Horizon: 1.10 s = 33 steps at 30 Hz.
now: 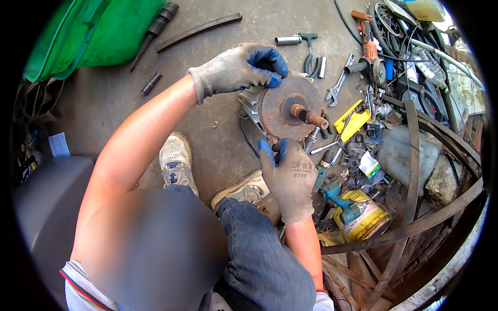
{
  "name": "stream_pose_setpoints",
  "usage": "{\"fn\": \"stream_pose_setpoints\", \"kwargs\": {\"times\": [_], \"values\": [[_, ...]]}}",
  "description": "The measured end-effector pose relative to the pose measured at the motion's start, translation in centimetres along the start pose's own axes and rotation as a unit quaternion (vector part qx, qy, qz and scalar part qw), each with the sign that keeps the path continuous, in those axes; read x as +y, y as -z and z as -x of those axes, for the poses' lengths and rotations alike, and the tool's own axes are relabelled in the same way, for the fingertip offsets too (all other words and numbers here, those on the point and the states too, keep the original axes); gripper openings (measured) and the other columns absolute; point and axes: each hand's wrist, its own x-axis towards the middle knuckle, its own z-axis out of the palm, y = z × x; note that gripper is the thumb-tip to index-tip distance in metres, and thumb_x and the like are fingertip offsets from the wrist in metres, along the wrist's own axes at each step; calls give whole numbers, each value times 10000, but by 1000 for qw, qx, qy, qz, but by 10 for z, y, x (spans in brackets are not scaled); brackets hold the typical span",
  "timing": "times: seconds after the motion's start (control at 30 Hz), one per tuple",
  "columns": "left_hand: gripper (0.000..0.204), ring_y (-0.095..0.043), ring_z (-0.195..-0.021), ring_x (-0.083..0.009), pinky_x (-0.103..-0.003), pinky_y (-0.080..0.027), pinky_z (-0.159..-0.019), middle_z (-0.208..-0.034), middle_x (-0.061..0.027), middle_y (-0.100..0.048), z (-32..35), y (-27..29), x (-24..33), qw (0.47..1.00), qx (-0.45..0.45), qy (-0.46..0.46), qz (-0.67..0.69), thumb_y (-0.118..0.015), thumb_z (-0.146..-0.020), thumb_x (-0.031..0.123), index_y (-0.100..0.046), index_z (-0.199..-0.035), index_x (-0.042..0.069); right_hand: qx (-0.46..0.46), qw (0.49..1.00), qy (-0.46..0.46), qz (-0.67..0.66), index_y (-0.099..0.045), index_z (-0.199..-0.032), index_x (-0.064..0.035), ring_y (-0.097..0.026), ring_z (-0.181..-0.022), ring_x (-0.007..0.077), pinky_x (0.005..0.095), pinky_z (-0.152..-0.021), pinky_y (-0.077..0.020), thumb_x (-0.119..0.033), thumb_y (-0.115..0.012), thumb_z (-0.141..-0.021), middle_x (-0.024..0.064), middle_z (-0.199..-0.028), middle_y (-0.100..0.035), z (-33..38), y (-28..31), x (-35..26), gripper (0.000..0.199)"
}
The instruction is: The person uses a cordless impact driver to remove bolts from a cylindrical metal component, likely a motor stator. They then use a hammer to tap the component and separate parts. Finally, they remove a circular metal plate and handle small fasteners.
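Note:
An electric motor with a rusty round end plate [272,111] and a finned housing [250,108] rests on the floor before me. Its rusty shaft [313,118] sticks out toward the right. My left hand [241,68], in a grey glove with blue fingertips, is at the plate's far rim, fingers curled in toward the thumb. At the near rim is my right hand [291,173], gloved alike, its fingers bent and drawn together. Whatever small thing either hand pinches there is too hidden to make out.
Right of the motor lie an adjustable wrench [338,87], an angle grinder [369,49], a yellow case [351,120] and a teal cordless power tool [342,199]. Bent metal strips [412,166] cross the right side. A green container [98,33] and a metal bar [199,32] lie far left.

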Motion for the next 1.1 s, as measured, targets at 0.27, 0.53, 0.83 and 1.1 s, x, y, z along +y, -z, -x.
{"fn": "stream_pose_setpoints", "kwargs": {"times": [0.27,0.53,0.83,1.1], "values": [[346,-629,-1108,-139,-324,-502,-1047,-1181,-76,-687,2,0,0,999,5,-47,7,-672,-936,32,-651,-1282,41,-30,999,3,34,-629,-835,-49,-677,-610,334,451,-568,-531,-288,-639,-941,147,-681,-654,-1,0,2,262],[307,-638,-1082,-142,-320,-513,-1015,-1175,-68,-697,0,-7,2,997,22,-44,-56,-678,-926,45,-670,-1230,8,-49,998,0,46,-623,-846,-42,-686,-624,322,435,-564,-531,-287,-638,-945,144,-691,-662,-5,2,1,264],[309,-633,-1084,-139,-320,-512,-1018,-1206,-65,-682,0,-4,-1,999,19,6,-41,-663,-940,32,-662,-1249,12,-44,999,-3,12,-650,-877,-42,-694,-628,324,421,-574,-542,-334,-658,-937,139,-652,-658,-3,-4,5,298],[308,-611,-1159,-151,-328,-496,-1055,-1247,-83,-674,2,1,-1,998,18,-24,-57,-669,-955,61,-657,-1256,-3,-44,996,-46,-63,-678,-868,-34,-682,-640,360,459,-617,-531,-292,-660,-932,159,-644,-649,-5,-8,2,266]]}}
